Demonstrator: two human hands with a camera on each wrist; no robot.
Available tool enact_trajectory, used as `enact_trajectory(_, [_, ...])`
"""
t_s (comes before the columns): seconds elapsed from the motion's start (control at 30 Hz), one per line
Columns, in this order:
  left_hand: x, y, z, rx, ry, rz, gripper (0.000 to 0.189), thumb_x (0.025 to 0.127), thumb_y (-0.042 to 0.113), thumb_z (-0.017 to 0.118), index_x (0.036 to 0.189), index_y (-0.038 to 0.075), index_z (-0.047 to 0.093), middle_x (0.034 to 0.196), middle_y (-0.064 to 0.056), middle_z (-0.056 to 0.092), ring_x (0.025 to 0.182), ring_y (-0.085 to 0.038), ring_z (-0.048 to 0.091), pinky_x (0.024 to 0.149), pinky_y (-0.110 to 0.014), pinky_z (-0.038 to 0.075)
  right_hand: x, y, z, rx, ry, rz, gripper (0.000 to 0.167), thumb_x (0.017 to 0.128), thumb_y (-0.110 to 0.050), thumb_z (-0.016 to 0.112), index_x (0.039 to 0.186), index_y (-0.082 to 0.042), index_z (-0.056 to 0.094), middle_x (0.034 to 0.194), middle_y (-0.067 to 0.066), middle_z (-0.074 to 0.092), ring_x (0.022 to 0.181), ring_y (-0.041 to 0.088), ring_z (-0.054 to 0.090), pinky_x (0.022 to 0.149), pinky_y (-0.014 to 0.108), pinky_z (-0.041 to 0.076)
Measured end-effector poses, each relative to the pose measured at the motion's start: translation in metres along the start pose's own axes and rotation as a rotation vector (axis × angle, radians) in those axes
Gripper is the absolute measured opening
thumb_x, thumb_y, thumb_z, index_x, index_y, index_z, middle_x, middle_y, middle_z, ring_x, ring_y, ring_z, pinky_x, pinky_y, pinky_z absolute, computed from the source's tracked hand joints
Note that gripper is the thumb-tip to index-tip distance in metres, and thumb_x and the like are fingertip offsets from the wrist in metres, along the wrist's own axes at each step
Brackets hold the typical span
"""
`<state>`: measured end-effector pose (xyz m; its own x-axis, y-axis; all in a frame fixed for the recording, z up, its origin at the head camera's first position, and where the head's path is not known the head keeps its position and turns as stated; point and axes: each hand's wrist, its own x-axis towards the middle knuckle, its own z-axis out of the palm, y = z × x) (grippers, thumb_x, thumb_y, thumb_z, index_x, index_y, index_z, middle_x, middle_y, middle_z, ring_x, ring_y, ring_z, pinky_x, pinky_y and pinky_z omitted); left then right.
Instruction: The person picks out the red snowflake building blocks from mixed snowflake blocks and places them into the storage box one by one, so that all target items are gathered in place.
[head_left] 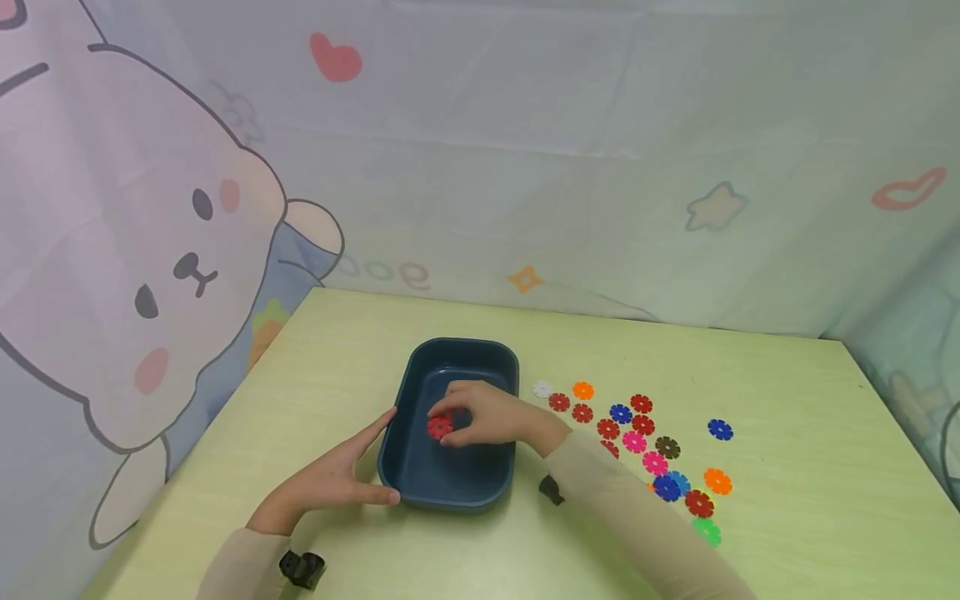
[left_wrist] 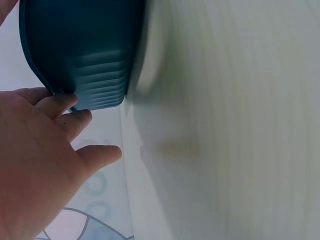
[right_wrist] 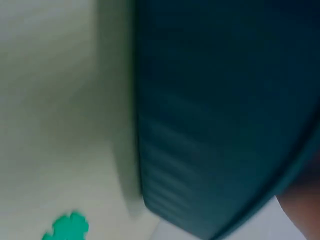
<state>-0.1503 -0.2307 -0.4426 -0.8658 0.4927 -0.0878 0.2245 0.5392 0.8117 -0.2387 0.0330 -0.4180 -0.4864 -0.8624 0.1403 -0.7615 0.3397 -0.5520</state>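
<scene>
The right hand (head_left: 489, 413) pinches a red snowflake disc (head_left: 439, 429) over the dark blue tub (head_left: 456, 485). The left hand (head_left: 330, 477), spread, touches the tub's side; loose discs (head_left: 642, 425) lie right of both hands.

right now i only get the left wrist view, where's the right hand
Observer: In the head view, the right hand reaches over the right wall of the dark blue tray, fingers within its outline.
Operator: ok is it holding anything
Observer: Yes, it pinches a red notched disc; I can't tell whether that touches the bottom.
Operator: any more of those about
Observer: Yes, loose notched discs in several colours lie on the table to the right of the tray, some partly hidden by the right sleeve.
</scene>
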Motion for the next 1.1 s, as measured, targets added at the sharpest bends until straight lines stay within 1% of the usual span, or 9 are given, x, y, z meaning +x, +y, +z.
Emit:
enact_trajectory(0.27, [0.0, -0.001, 0.0, -0.004, -0.006, -0.004, 0.108, 0.079, 0.031, 0.08, 0.156, 0.01, 0.009, 0.16, -0.019, 0.011, 0.144, -0.043, 0.012, 0.107, -0.068, 0.019, 0.015, -0.006, 0.013, -0.023, -0.065, 0.024, 0.035, 0.083, -0.023, 0.074, 0.115, -0.009, 0.07, 0.092, -0.002, 0.06, 0.085, 0.011, 0.053, 0.077, 0.017, 0.044])
enact_trajectory(0.4, [0.001, -0.001, 0.001, -0.013, -0.012, -0.004, 0.108, 0.079, 0.031, 0.08, 0.156, 0.01, 0.008, 0.16, -0.019, 0.01, 0.145, -0.042, 0.012, 0.108, -0.067, 0.019, 0.019, -0.003, 0.019, -0.048, -0.094, 0.055, 0.035, 0.083, -0.025, 0.075, 0.115, -0.01, 0.07, 0.092, -0.003, 0.061, 0.084, 0.01, 0.052, 0.076, 0.018, 0.043])
enact_trajectory(0.6, [0.0, 0.001, -0.001, -0.022, -0.009, -0.014, 0.109, 0.079, 0.031, 0.081, 0.156, 0.01, 0.008, 0.16, -0.018, 0.009, 0.145, -0.041, 0.011, 0.109, -0.066, 0.018, 0.025, 0.001, 0.026, -0.06, -0.116, 0.085, 0.035, 0.081, -0.024, 0.076, 0.113, -0.011, 0.071, 0.093, -0.003, 0.062, 0.083, 0.009, 0.051, 0.076, 0.019, 0.044])
enact_trajectory(0.7, [0.0, 0.001, -0.001, -0.012, -0.008, -0.012, 0.109, 0.078, 0.031, 0.081, 0.156, 0.01, 0.008, 0.16, -0.018, 0.01, 0.145, -0.041, 0.011, 0.109, -0.065, 0.019, 0.028, 0.003, 0.03, -0.059, -0.138, 0.097, 0.035, 0.081, -0.024, 0.076, 0.113, -0.011, 0.07, 0.095, -0.003, 0.062, 0.083, 0.007, 0.051, 0.076, 0.018, 0.044])
enact_trajectory(0.83, [0.0, 0.001, -0.002, 0.005, -0.01, 0.007, 0.109, 0.078, 0.031, 0.081, 0.156, 0.009, 0.008, 0.16, -0.02, 0.011, 0.145, -0.042, 0.012, 0.108, -0.066, 0.019, 0.03, 0.006, 0.036, -0.048, -0.166, 0.11, 0.034, 0.08, -0.023, 0.077, 0.112, -0.011, 0.071, 0.094, -0.003, 0.062, 0.083, 0.006, 0.051, 0.074, 0.016, 0.044])
enact_trajectory(1.1, [-0.001, -0.001, -0.001, -0.014, -0.005, 0.006, 0.11, 0.078, 0.031, 0.081, 0.157, 0.012, 0.007, 0.161, -0.016, 0.009, 0.145, -0.04, 0.012, 0.109, -0.065, 0.02, 0.031, 0.006, 0.044, -0.035, -0.264, 0.134, 0.034, 0.082, -0.022, 0.077, 0.114, -0.012, 0.071, 0.093, -0.007, 0.063, 0.081, 0.004, 0.052, 0.072, 0.015, 0.045])
